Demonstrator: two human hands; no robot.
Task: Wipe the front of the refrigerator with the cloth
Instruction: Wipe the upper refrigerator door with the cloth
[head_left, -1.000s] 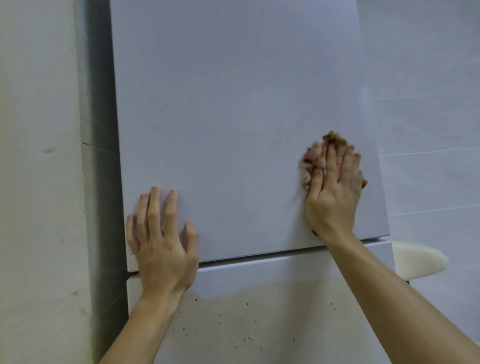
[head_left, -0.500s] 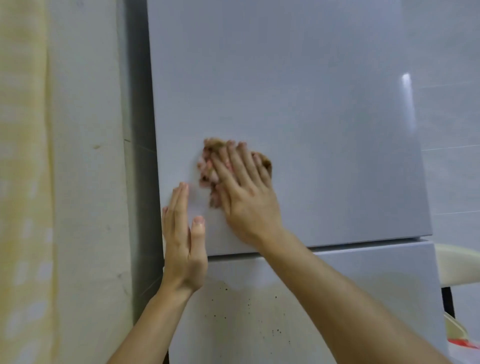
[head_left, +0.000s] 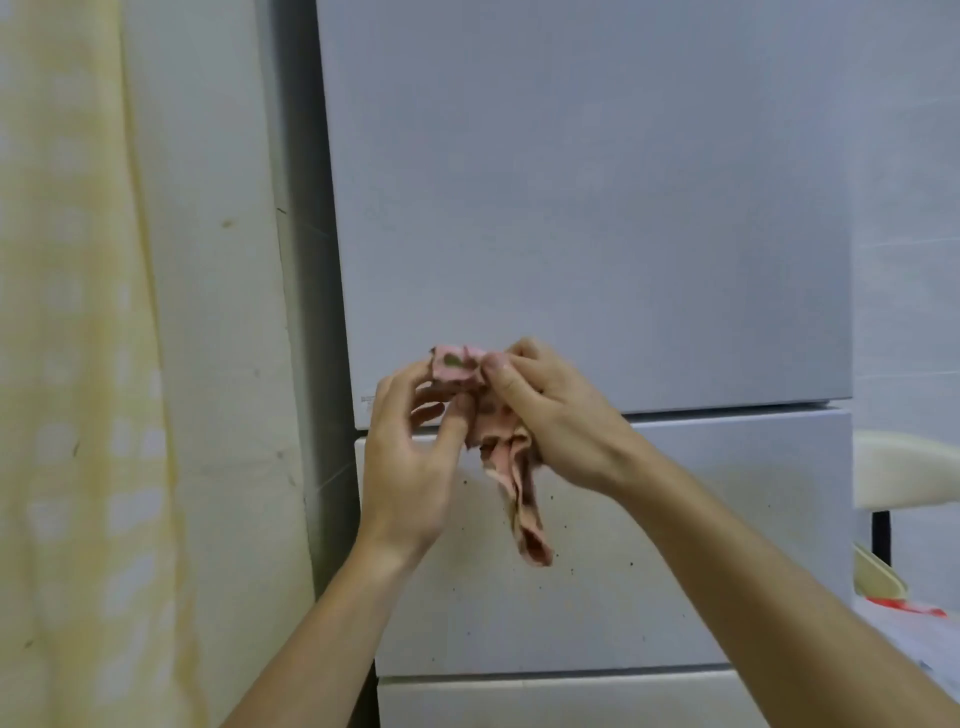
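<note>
The cloth (head_left: 506, 457), pink with darker blotches, was off the refrigerator (head_left: 587, 208) and held in the air just in front of it, at about the seam between the upper door and the panel below. It was crumpled, not folded flat: a bunched part sat at the top between your two hands, and a loose, twisted tail hung down in front of the middle panel (head_left: 675, 545).

Your right hand (head_left: 556, 415) had its fingers curled round the bunch, with the thumb pinching its top edge. Your left hand (head_left: 410, 457) took the other side, thumb against the cloth and fingertips behind it. Both hands were closed on the cloth and neither was on the refrigerator. I read this as regathering the cloth between strokes.

As for progress, the upper door showed no marks that I could make out, so it looked done or nearly so. The middle panel carried a scatter of dark specks (head_left: 631, 563) around and below the hanging tail, so that part looked unwiped and was the main work left. Only the top strip of the bottom panel (head_left: 545, 701) showed, too little to judge.

To the left stood a pale wall (head_left: 218, 312) and a yellowish curtain (head_left: 67, 364). At the right edge was a cream-coloured rounded thing (head_left: 904, 473) that I couldn't identify.
</note>
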